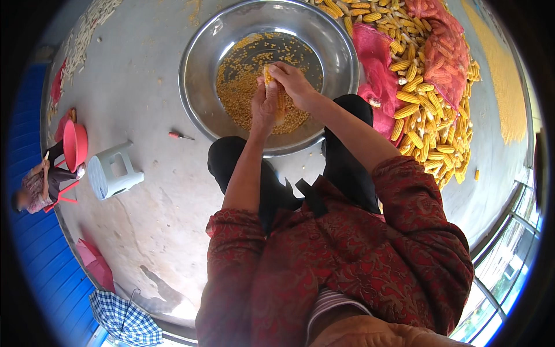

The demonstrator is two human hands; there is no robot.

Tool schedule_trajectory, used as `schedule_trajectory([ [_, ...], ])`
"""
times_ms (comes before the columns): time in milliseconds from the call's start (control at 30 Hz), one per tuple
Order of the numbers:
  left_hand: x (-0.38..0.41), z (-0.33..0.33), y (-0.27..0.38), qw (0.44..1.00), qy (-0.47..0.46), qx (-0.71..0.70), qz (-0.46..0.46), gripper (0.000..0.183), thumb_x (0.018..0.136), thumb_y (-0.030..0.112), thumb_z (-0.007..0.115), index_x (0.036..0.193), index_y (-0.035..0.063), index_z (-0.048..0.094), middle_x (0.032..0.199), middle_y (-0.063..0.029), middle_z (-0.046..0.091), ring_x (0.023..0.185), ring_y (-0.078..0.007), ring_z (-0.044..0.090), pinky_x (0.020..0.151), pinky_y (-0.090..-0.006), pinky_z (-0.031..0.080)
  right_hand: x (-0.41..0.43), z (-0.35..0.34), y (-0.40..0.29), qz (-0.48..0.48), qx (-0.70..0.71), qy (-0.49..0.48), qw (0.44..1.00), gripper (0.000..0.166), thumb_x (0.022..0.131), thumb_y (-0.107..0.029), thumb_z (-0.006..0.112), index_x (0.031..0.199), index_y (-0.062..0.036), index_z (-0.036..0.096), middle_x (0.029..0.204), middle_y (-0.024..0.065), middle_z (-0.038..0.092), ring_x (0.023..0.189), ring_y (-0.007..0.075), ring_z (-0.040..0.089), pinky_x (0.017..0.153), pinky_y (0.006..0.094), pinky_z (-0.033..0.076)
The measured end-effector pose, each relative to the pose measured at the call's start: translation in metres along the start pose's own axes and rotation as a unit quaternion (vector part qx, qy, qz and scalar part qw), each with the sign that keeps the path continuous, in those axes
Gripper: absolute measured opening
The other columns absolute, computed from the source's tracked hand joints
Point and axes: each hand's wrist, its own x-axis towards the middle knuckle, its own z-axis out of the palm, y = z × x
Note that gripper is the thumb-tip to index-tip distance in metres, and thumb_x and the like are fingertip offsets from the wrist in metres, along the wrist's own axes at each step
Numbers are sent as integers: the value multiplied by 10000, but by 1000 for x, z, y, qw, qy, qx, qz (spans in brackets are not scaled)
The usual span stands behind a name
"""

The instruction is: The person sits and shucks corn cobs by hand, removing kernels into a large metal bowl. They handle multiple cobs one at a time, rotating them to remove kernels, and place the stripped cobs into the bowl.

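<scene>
Both hands are together over a wide stainless-steel basin (197, 86). My left hand (263, 107) is closed around a yellow corn cob (268, 75), whose upper end sticks out past the thumb. My right hand (294, 82) grips at the same cob from the other side, thumb near its top. Yellow corn also shows below, between the two hands; whether it belongs to the same cob I cannot tell. Loose corn kernels (236, 93) cover much of the basin's bottom, thicker on the near and left sides. The basin stands in front of my knees.
Right of the basin lies a heap of corn cobs (427, 126) with pink mesh sacks (377, 65). Spread kernels (498, 78) lie farther right. On the left are a red-handled screwdriver (180, 135), a plastic stool (115, 169), open umbrellas (125, 319) and a seated person (37, 184) beside a red basin (74, 145).
</scene>
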Motion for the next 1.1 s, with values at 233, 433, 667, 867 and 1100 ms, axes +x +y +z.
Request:
schedule_trajectory([
  [233, -2, 2, -3, 999, 14, -42, -24, 511, 980, 479, 345, 1070, 9, 523, 782, -70, 590, 610, -131, 568, 494, -262, 488, -18, 3, -6, 56, 73, 6, 996, 286, 950, -281, 496, 1025, -13, 561, 843, 50, 568, 731, 114, 539, 685, 268, 450],
  [433, 1, -2, -2, 997, 61, 15, -52, 559, 979, 514, 294, 968, 10, 535, 658, -85, 571, 544, -148, 562, 493, -271, 486, -14, 8, -1, -4, -27, 10, 1000, 334, 959, -327, 485, 1092, -27, 547, 827, 27, 552, 688, 83, 516, 577, 244, 445],
  [667, 4, 6, -5, 998, 40, -54, -17, 474, 990, 449, 347, 978, 14, 535, 764, -52, 571, 616, -134, 575, 491, -263, 481, -10, 10, -6, 73, -13, 46, 996, 281, 961, -295, 484, 1036, -34, 556, 825, 28, 550, 689, 79, 517, 594, 252, 453],
  [867, 5, -2, -13, 998, 35, 47, 2, 479, 998, 433, 341, 986, -1, 543, 767, -44, 550, 639, -109, 546, 522, -250, 460, -11, 11, 0, 56, 38, 64, 996, 272, 955, -290, 489, 984, -28, 556, 823, 36, 551, 715, 96, 525, 633, 267, 463],
  [1100, 9, -7, -19, 994, 79, -31, -63, 516, 988, 465, 349, 1041, -5, 556, 854, -44, 563, 752, -110, 550, 658, -271, 470, -4, 7, 11, 29, 23, 54, 998, 283, 961, -289, 478, 1017, -18, 537, 860, 46, 558, 769, 117, 540, 698, 281, 471],
])
